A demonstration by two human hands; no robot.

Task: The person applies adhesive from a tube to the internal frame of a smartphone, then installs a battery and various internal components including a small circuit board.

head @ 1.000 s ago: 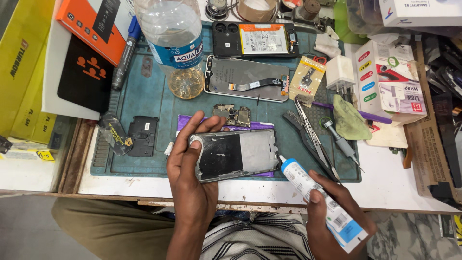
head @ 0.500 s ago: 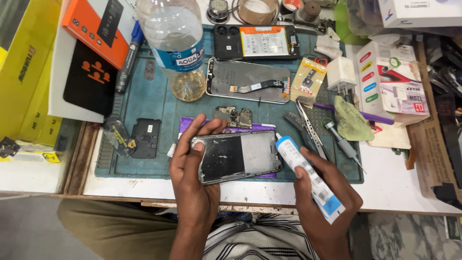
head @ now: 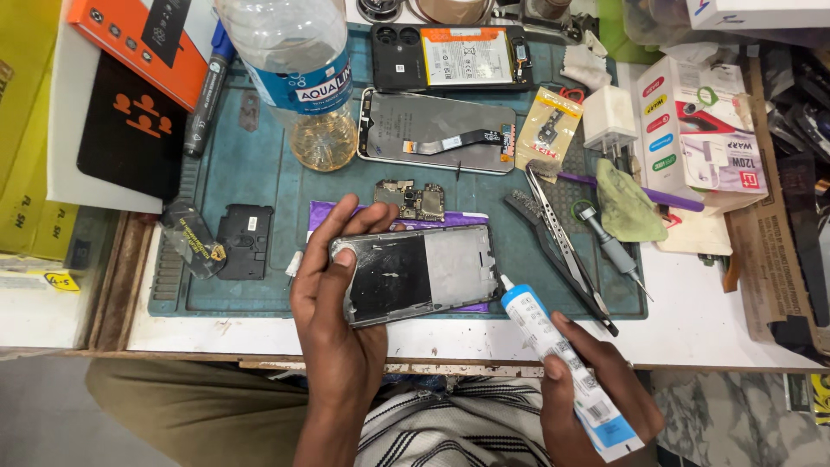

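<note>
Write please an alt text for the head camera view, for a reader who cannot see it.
A person's left hand holds a bare phone frame over a teal work mat, while the right hand points a white and blue glue tube at the frame's right edge. Tweezers, a small circuit board and a plastic bottle lie around.

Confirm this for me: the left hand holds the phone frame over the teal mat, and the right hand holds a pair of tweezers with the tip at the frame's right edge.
Not quite. The right hand holds a white and blue glue tube, not tweezers; the tweezers lie on the teal mat. The rest stands: the left hand holds the phone frame, and the tube's tip is at its right edge. The head view shows it.
</note>
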